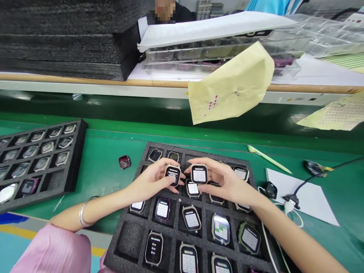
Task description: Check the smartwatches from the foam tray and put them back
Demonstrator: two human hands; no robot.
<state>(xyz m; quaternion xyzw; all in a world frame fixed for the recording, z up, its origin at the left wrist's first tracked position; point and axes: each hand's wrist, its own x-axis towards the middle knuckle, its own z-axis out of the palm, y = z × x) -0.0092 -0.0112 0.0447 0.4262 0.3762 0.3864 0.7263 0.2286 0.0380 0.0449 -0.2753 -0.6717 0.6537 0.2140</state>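
My left hand [152,179] is closed around a smartwatch body with a dark lit screen [173,174], held over the black foam tray [129,242]. My right hand [224,180] grips a second watch body with a white grid screen [199,174] right beside it. The two watches are almost touching above the tray's far rows. Under the hands, the tray's cells hold several more watch bodies with lit screens, such as one with a purple case [162,209]. One near-left cell is vacant.
A second foam tray [72,167] with several watches lies at the left. A loose dark red watch [124,162] lies on the green belt. A pen [269,159], white paper [313,201] and charger cables [290,199] are at the right. A yellow envelope [231,85] hangs from the back shelf.
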